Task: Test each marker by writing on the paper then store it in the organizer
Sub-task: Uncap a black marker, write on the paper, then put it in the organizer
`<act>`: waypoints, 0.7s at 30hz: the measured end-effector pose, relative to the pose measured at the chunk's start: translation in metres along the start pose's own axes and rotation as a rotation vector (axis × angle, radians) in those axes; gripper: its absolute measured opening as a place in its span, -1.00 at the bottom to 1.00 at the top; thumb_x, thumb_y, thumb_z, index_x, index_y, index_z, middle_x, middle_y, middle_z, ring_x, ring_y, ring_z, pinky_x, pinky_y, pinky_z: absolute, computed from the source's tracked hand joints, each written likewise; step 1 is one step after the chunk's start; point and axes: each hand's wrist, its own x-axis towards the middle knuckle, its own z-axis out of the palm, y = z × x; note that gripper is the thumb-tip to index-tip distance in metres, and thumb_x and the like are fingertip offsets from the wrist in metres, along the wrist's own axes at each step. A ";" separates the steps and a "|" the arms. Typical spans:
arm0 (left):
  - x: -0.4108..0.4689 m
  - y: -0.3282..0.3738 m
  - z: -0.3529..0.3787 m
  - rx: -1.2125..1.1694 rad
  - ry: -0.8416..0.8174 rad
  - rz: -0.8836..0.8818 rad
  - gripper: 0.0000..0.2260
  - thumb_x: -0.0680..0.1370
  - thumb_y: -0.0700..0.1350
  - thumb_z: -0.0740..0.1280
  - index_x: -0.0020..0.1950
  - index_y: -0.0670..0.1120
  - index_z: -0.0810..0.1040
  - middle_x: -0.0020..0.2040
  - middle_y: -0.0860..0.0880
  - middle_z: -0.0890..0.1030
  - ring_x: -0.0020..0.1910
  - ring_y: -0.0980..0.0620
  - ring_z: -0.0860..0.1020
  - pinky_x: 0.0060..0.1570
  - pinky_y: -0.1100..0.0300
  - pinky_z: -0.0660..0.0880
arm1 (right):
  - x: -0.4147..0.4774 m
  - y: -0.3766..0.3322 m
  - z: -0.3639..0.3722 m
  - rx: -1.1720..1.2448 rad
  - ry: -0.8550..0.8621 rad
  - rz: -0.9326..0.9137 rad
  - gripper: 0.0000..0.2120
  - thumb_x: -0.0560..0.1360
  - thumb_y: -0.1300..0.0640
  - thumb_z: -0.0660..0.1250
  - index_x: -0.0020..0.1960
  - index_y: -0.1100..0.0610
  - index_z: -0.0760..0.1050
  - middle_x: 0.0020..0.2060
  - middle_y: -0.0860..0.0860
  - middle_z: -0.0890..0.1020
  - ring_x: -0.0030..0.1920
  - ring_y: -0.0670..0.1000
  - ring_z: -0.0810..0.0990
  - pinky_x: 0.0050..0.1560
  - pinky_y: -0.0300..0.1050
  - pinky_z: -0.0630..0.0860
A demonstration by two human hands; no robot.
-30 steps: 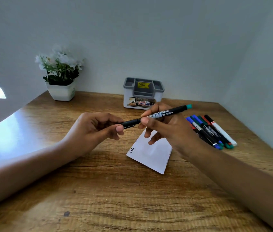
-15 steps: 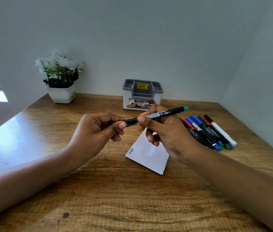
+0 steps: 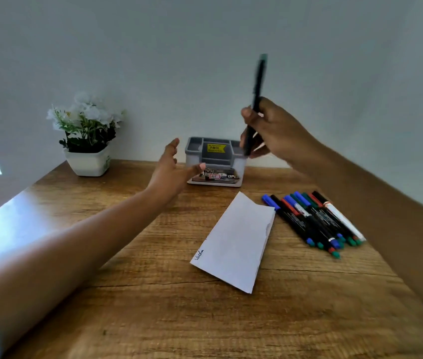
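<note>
Right grip (image 3: pixel 275 130) is clasping the teal-ended marker (image 3: pixel 258 81) upright over the organizer (image 3: pixel 218 161); left grip (image 3: pixel 168 172) is hovering released just beside it. A hurried drop risks missing the compartment, tipping the organizer.

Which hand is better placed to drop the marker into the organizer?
Right. The right hand holds the marker, nearly upright, just above the organizer's right side. The left hand is open and empty at its left front.

left hand (image 3: pixel 171 172): extended forward, fingers (image 3: pixel 172 149) spread | right hand (image 3: pixel 275 130): raised, fingers gripping marker (image 3: pixel 258 81)
</note>
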 end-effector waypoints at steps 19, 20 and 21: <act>0.035 -0.018 0.034 0.001 0.010 0.058 -0.37 0.53 -0.08 0.41 0.51 0.01 0.18 0.40 -0.03 0.45 0.34 -0.02 0.44 0.23 0.13 0.42 | 0.167 -0.007 0.059 -1.455 -0.429 -0.381 -0.76 0.40 0.34 0.36 -0.03 0.07 0.64 0.03 0.07 0.61 0.14 0.10 0.51 -0.15 -0.06 0.43; 0.035 -0.018 0.034 0.007 0.011 0.058 -0.37 0.53 -0.08 0.41 0.51 0.01 0.18 0.41 -0.03 0.44 0.35 -0.02 0.43 0.25 0.11 0.42 | 0.170 -0.004 0.063 -1.465 -0.445 -0.425 -0.76 0.40 0.34 0.36 -0.05 0.05 0.63 0.05 0.08 0.58 0.15 0.11 0.49 -0.14 -0.05 0.44; 0.035 -0.017 0.034 0.013 0.012 0.056 -0.37 0.53 -0.07 0.40 0.51 0.01 0.17 0.42 -0.04 0.44 0.35 -0.03 0.43 0.27 0.09 0.42 | 0.173 0.001 0.068 -1.481 -0.458 -0.467 -0.77 0.41 0.32 0.36 -0.07 0.03 0.63 0.09 0.09 0.54 0.16 0.12 0.47 -0.12 -0.03 0.46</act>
